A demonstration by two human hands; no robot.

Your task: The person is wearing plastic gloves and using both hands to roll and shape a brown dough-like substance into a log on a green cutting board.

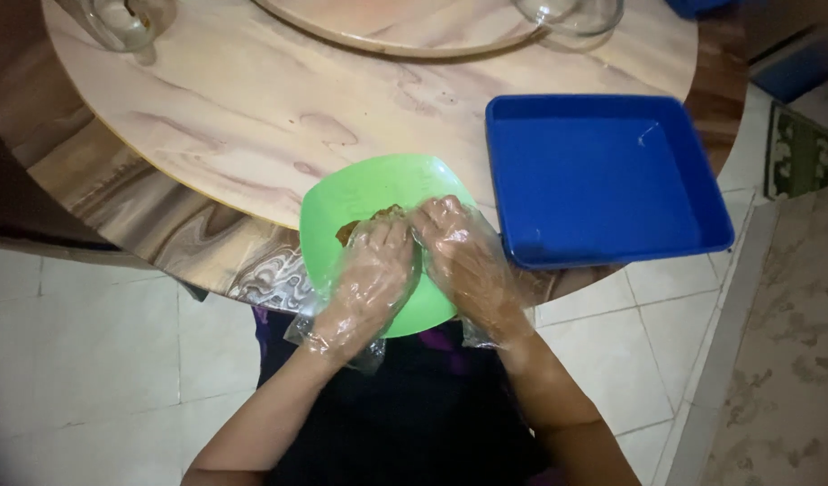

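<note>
A green plate (360, 193) sits at the near edge of a round marble-patterned table (252, 117). On it lies a brown piece of food (371, 220), mostly hidden under my fingers. My left hand (371, 279) and my right hand (463, 256) both wear loose clear plastic gloves. Both rest over the plate with fingertips closed on the brown food from either side, the hands touching each other near the plate's middle.
An empty blue square tray (603, 175) stands right of the plate, overhanging the table edge. A glass jar (121, 22) and a glass bowl (571, 16) sit at the far side beside a round turntable (405, 27). White tiled floor lies below.
</note>
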